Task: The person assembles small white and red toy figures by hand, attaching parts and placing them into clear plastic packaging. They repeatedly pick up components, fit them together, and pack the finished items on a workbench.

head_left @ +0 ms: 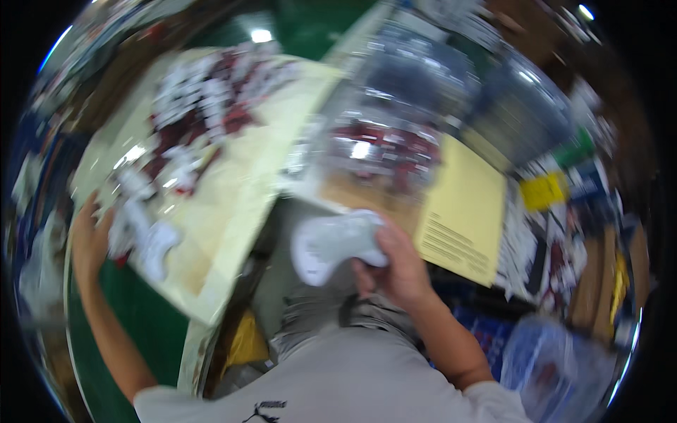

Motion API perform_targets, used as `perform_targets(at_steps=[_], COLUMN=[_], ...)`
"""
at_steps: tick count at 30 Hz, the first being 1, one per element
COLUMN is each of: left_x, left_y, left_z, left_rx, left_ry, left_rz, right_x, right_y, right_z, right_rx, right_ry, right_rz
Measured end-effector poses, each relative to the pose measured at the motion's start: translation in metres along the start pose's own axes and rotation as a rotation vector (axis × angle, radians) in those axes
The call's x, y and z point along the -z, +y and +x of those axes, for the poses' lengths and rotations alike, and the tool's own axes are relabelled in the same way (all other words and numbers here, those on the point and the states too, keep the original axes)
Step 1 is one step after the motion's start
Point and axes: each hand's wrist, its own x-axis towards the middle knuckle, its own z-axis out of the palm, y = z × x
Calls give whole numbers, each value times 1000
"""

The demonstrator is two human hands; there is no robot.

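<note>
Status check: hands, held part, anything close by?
Right hand gripping white controller-shaped shell. Left hand open beside white pieces, contact too blurred to tell. Yellow sheet close to right hand.

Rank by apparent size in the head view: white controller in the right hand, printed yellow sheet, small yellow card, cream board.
Largest to smallest:
1. Cream board
2. Printed yellow sheet
3. White controller
4. Small yellow card

Apparent size only; the controller may look bigger for being held nearer the camera.
</note>
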Motion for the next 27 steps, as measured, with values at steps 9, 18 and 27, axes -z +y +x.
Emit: perform_targets(at_steps=[9,18,27], left_x=[-81,-144,-186], left_y=[291,424,533], left_z=[-170,-215,-249], left_rx=[-294,-143,-74], left_ry=[-1304,-1510,-1541], left_rz=[-1115,-1536,-1354], right_x=[23,206,251], right_y=[-28,-58,-40], right_z=[-45,-195,-203], right_rx=[398,442,405], right_ry=[-148,1357,1362], right_rz=[-651,-1015,-1111])
